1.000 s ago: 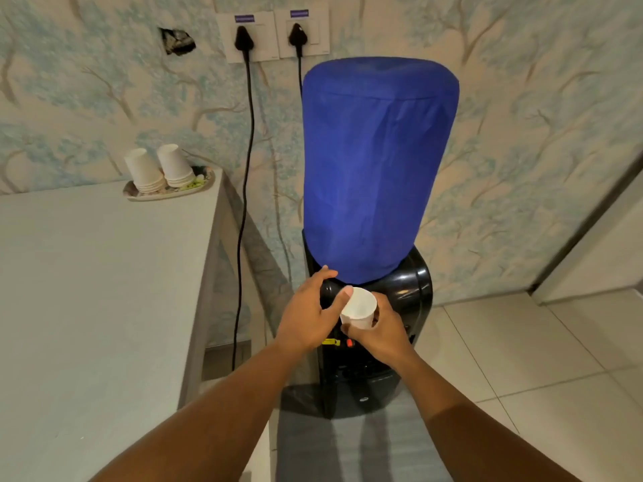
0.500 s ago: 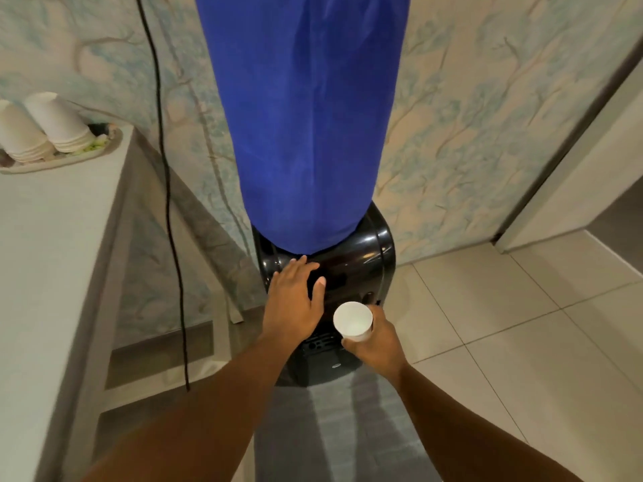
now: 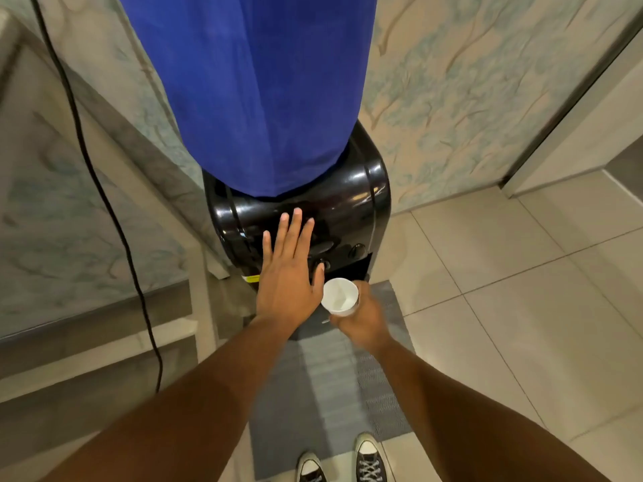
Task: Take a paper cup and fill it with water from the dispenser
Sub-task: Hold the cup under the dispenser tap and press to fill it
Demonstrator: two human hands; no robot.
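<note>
A black water dispenser (image 3: 348, 210) stands against the wall, its bottle under a blue cover (image 3: 254, 85). My left hand (image 3: 287, 273) lies flat on the dispenser's front top, fingers spread, thumb near a tap button (image 3: 322, 264). My right hand (image 3: 362, 316) holds a small white paper cup (image 3: 339, 295) upright, just in front of and below the taps. The cup looks empty inside.
A pale table frame (image 3: 195, 273) stands at the left with a black cable (image 3: 104, 203) hanging beside it. A grey mat (image 3: 330, 387) lies before the dispenser, my sneakers (image 3: 342, 460) at its near edge. Tiled floor (image 3: 522, 290) spreads to the right.
The view has tilted down and closer; the table top and stacked cups left the frame. My left hand spread flat on the dispenser, and the cup came lower in front of the taps.
</note>
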